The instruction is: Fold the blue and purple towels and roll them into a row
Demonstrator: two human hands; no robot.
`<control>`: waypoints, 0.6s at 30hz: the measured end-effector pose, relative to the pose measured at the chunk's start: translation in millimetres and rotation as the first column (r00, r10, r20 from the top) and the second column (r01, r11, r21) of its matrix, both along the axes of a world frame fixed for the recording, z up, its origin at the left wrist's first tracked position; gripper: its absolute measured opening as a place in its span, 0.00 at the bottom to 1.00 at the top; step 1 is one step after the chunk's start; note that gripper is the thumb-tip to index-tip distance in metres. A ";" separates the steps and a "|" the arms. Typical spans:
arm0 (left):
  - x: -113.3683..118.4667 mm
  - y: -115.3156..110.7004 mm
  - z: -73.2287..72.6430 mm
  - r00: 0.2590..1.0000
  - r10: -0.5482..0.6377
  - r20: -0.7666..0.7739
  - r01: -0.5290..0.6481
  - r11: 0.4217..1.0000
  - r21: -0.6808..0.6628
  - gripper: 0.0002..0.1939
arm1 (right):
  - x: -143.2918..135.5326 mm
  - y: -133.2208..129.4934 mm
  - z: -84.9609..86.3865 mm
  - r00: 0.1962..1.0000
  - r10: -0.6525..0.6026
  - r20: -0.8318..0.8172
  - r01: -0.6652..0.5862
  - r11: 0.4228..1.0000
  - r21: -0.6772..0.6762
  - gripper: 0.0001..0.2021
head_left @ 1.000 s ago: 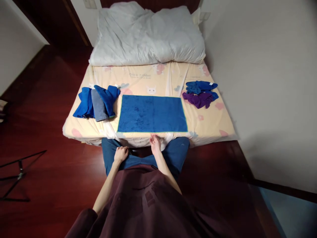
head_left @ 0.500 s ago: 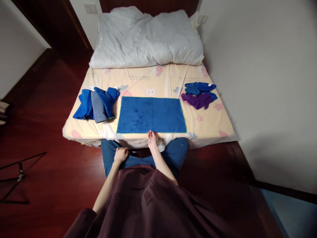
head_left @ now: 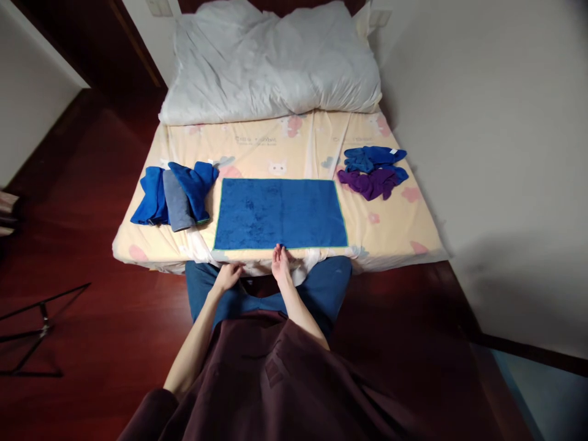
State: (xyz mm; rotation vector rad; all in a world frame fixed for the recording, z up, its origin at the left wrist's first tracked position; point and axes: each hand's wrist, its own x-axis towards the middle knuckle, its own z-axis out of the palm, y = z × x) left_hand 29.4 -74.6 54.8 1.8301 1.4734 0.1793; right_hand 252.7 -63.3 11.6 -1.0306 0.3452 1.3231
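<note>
A blue towel with a thin green border lies spread flat near the front edge of the bed. My right hand is at the towel's near edge, palm turned up and fingers stretched toward the hem, with nothing visible in it. Above my left thigh, by the mattress edge, is my left hand. Its fingers reach loosely to the right, short of the towel, and it holds nothing that I can see. Left of the towel lie folded blue cloths and a rolled grey cloth.
On the bed's right side are crumpled blue cloths and a purple cloth. A pale quilt is heaped at the far end of the patterned bed. Black stand legs stand on the floor at left; a wall rises at right.
My left hand has lifted off my thigh and moved forward and right toward the bed edge. My right hand's fingers have straightened slightly at the hem. The towel lies as before.
</note>
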 end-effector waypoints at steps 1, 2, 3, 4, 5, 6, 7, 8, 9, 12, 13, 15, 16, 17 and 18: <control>8.8 18.7 10.8 0.999 -0.011 0.031 0.011 1.000 -0.003 0.23 | 0.4 1.0 1.2 1.000 0.008 -0.016 -0.008 1.000 -0.002 0.05; 19.2 40.7 22.3 0.998 -0.031 0.052 0.032 0.999 -0.013 0.23 | 1.0 2.5 2.6 0.999 0.017 -0.028 -0.018 1.000 -0.007 0.06; 31.2 65.7 33.8 0.996 -0.064 0.060 0.065 0.998 -0.024 0.22 | 1.7 4.1 4.1 0.999 0.027 -0.036 -0.028 1.000 -0.015 0.07; 44.8 93.5 44.6 0.992 -0.102 0.068 0.104 0.994 -0.024 0.22 | 2.3 5.7 5.4 0.999 0.034 -0.038 -0.035 0.999 -0.022 0.07; 59.6 123.4 54.1 0.988 -0.143 0.060 0.145 0.989 -0.033 0.21 | 3.0 6.9 6.5 0.999 0.037 -0.037 -0.038 0.999 -0.031 0.07; 75.5 154.7 61.9 0.983 -0.180 0.037 0.182 0.982 -0.049 0.20 | 3.4 7.7 7.3 0.999 0.038 -0.033 -0.039 0.998 -0.043 0.07; 92.2 186.7 67.8 0.979 -0.205 0.006 0.205 0.977 -0.057 0.19 | 3.7 7.9 7.5 0.999 0.038 -0.029 -0.039 0.998 -0.055 0.06; 109.5 218.5 71.8 0.975 -0.219 -0.023 0.218 0.974 -0.061 0.19 | 3.9 7.5 7.0 0.999 0.041 -0.028 -0.043 0.997 -0.066 0.06; 127.0 249.4 74.0 0.975 -0.218 -0.052 0.214 0.974 -0.071 0.18 | 3.9 6.7 5.8 0.999 0.046 -0.029 -0.048 0.996 -0.073 0.06; 177.2 330.8 71.3 0.972 -0.204 -0.120 0.194 0.977 -0.093 0.18 | 4.5 2.9 -4.3 0.996 0.078 -0.050 -0.081 0.994 -0.069 0.09; 191.9 352.7 67.7 0.967 -0.204 -0.152 0.191 0.977 -0.097 0.18 | 5.0 1.5 -9.7 0.994 0.089 -0.057 -0.093 0.993 -0.068 0.10; 216.7 387.4 56.8 0.953 -0.211 -0.216 0.190 0.975 -0.115 0.17 | 6.4 -1.3 -22.8 0.993 0.108 -0.058 -0.112 0.990 -0.081 0.13; 226.5 400.4 49.9 0.947 -0.216 -0.239 0.189 0.973 -0.131 0.16 | 7.2 -2.6 -29.6 0.991 0.124 -0.045 -0.127 0.988 -0.087 0.15; 234.5 410.9 42.3 0.942 -0.219 -0.253 0.186 0.971 -0.151 0.16 | 7.7 -3.7 -35.9 0.986 0.164 -0.009 -0.165 0.984 -0.070 0.16; 240.8 419.3 34.6 0.940 -0.223 -0.257 0.184 0.969 -0.167 0.15 | 8.0 -4.5 -41.3 0.977 0.209 0.034 -0.207 0.977 -0.050 0.17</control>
